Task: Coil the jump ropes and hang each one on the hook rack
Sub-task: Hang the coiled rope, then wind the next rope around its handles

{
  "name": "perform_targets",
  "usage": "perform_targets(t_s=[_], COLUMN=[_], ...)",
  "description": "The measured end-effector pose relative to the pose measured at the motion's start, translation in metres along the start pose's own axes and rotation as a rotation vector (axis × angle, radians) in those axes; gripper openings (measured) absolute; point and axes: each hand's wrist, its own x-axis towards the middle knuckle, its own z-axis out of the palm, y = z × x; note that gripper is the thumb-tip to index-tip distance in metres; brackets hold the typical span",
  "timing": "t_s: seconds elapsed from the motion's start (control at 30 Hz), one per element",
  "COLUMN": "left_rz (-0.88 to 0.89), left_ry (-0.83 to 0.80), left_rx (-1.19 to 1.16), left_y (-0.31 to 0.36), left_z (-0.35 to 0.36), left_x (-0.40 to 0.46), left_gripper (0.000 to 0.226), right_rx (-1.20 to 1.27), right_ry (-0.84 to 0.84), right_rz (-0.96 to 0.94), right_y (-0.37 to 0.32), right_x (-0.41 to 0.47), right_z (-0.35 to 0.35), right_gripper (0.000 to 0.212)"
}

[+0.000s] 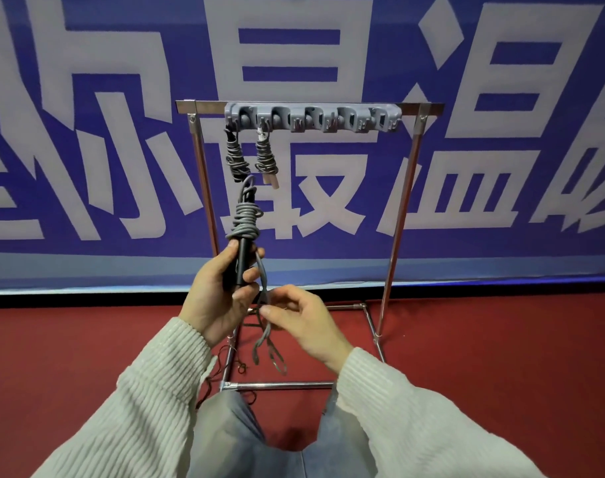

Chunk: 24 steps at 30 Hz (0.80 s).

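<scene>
My left hand (218, 291) grips the black handles of a grey jump rope (247, 220), held upright in front of the stand; the cord is wound in a bundle above my fingers. Its loose end hangs down past my right hand (301, 317), which pinches the cord just below the left hand. The grey hook rack (313, 118) sits on the top bar of a metal stand. Two coiled ropes hang from its left hooks: a dark one (236, 157) and one with pale handles (266, 159).
The chrome stand's frame (402, 198) rests on red carpet in front of a blue banner with large white characters. A thin dark cord (225, 365) lies on the carpet by the stand's base. My knees are at the bottom of the view.
</scene>
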Motion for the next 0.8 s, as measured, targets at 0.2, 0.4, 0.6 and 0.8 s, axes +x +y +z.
perform_targets(t_s=[0.2,0.4,0.6,0.8], left_rz=[-0.072,-0.070,-0.026,0.187], left_ry=[-0.077,-0.125,-0.023,0.192], left_rx=[-0.154,-0.326,-0.408,-0.507], left_y=[-0.004,-0.007,-0.003,0.044], left_z=[-0.007,-0.009,-0.018,-0.062], left_x=[0.001,0.007,0.015,0.032], left_gripper=[0.030,0.027,0.027,0.019], right_rx=[0.089,0.527,0.692,0.835], right_ry=[-0.029,0.011,-0.216,-0.086], right_rz=[0.029,0.105,0.194,0.296], right_y=[0.002,0.000,0.001,0.037], right_x=[-0.004,-0.010,-0.013,-0.033], right_z=[0.001,0.000,-0.015,-0.056], right_gripper=[0.008,0.013,0.047,0.055])
